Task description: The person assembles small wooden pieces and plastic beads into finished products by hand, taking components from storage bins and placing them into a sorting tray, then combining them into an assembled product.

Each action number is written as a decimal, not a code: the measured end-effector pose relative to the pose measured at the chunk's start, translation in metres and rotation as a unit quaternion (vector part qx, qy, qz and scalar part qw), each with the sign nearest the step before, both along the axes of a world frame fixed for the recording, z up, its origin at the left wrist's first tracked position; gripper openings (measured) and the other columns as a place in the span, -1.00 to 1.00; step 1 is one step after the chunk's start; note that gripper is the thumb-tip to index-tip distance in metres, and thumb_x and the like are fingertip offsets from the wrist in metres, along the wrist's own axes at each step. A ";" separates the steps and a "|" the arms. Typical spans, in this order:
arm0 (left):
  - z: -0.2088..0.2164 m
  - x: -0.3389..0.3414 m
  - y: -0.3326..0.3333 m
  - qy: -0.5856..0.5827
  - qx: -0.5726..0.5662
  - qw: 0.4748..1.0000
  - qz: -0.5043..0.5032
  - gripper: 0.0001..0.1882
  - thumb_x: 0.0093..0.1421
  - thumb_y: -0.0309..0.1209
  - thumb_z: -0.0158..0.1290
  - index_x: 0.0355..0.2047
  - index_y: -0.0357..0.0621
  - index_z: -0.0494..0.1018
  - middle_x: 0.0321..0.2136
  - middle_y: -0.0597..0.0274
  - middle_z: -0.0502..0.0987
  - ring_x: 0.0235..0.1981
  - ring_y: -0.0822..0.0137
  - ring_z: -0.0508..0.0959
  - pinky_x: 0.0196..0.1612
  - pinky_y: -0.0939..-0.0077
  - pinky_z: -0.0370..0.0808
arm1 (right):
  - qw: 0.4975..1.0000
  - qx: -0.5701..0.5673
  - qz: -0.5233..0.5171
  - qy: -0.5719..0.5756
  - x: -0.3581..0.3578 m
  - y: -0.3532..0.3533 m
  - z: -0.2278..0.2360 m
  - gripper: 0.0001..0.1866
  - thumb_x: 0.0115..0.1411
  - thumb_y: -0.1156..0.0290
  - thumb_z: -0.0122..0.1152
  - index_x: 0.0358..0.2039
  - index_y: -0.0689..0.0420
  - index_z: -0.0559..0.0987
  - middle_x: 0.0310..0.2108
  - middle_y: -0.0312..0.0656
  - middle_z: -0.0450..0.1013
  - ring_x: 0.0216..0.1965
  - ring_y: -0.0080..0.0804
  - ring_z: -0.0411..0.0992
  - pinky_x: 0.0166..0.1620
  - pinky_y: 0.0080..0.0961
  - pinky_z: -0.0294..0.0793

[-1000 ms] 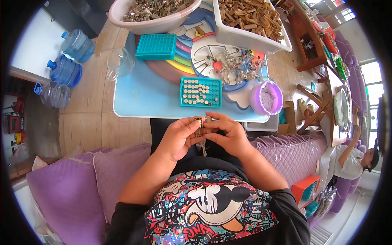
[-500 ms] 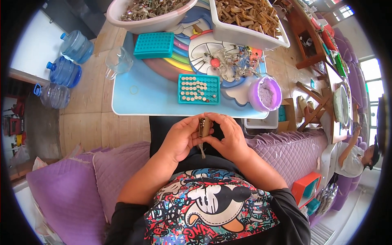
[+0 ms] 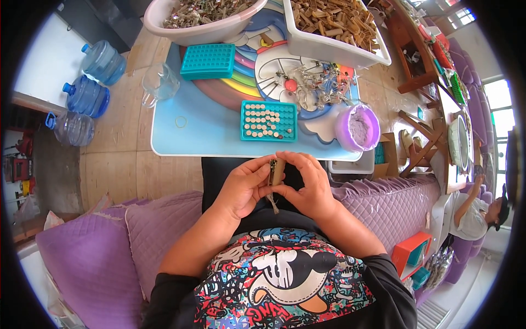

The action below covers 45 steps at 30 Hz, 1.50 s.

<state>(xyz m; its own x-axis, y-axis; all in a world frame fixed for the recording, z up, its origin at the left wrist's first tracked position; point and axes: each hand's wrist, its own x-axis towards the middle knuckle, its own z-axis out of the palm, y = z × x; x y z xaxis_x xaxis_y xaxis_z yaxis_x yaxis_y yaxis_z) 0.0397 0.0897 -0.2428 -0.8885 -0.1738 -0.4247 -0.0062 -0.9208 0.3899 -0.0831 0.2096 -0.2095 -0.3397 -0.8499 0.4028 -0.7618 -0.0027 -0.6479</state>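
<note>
Both hands meet just in front of the table's near edge, holding a small tan-brown casing (image 3: 278,171) upright. A dark strip with tiny metallic bits runs along its left side; a thin bundle of pale wires (image 3: 273,205) hangs below. My left hand (image 3: 245,183) grips it with thumb and fingers from the left. From the right, my right hand (image 3: 307,181) is closed around it, fingertips at the top and thumb underneath. Beyond them on the table lies a teal tray (image 3: 269,138) with rows of round cream discs in some of its wells.
A purple tub (image 3: 370,113) of grey material stands at the table's right. Behind are tangled wired parts (image 3: 315,85), stacked teal trays (image 3: 207,61), a pink basin (image 3: 205,34) and a white bin (image 3: 339,52) of brown pieces. A clear jug (image 3: 160,82) is left; another person (image 3: 475,211) sits far right.
The casing has turned slightly in my fingers, so its dark strip shows narrower and more of the plain brown side faces up. My left thumb has shifted a little along it.
</note>
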 end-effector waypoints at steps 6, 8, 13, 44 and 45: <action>0.000 -0.001 0.003 -0.012 -0.004 1.000 0.003 -0.63 0.21 -0.43 -0.01 0.01 -0.28 0.33 -0.20 0.12 0.49 -0.19 0.29 0.53 -0.17 0.44 0.55 | 0.999 0.046 0.015 -0.018 0.003 0.001 0.004 -0.30 -0.25 0.45 0.43 -0.04 0.25 0.35 -0.15 -0.08 0.43 -0.19 -0.14 0.42 -0.15 -0.36 0.43; 0.001 -0.001 0.005 -0.020 -0.013 1.000 0.005 -0.63 0.21 -0.43 -0.02 0.01 -0.28 0.33 -0.19 0.13 0.49 -0.19 0.31 0.53 -0.17 0.46 0.54 | 0.999 0.048 0.012 -0.015 0.004 0.002 0.004 -0.30 -0.25 0.45 0.43 -0.03 0.26 0.35 -0.15 -0.08 0.43 -0.19 -0.14 0.42 -0.14 -0.36 0.43; 0.011 -0.005 0.012 -0.043 -0.070 0.996 0.019 -0.65 0.20 -0.50 -0.02 0.01 -0.29 0.34 -0.18 0.14 0.49 -0.18 0.36 0.51 -0.15 0.54 0.50 | 0.999 0.023 -0.002 0.035 0.004 0.002 0.002 -0.29 -0.22 0.43 0.38 0.01 0.24 0.32 -0.27 -0.11 0.42 -0.30 -0.22 0.41 -0.23 -0.42 0.43; -0.001 0.002 -0.001 -0.054 -0.147 0.978 -0.138 -0.66 0.20 -0.32 0.02 -0.11 -0.30 0.38 -0.31 0.19 0.52 -0.32 0.40 0.55 -0.22 0.56 0.52 | 0.956 0.034 0.048 -0.289 -0.004 0.013 -0.023 -0.74 0.04 0.59 0.16 -0.20 0.19 0.54 -0.23 -0.18 0.41 -0.12 -0.33 0.35 -0.04 -0.48 0.32; -0.003 0.001 0.001 -0.042 -0.100 0.984 -0.140 -0.67 0.20 -0.33 0.02 -0.11 -0.31 0.38 -0.30 0.16 0.52 -0.33 0.38 0.55 -0.20 0.52 0.53 | 0.956 0.034 0.043 -0.287 -0.009 0.016 -0.019 -0.74 0.04 0.59 0.16 -0.20 0.19 0.54 -0.23 -0.18 0.41 -0.12 -0.33 0.35 -0.04 -0.48 0.32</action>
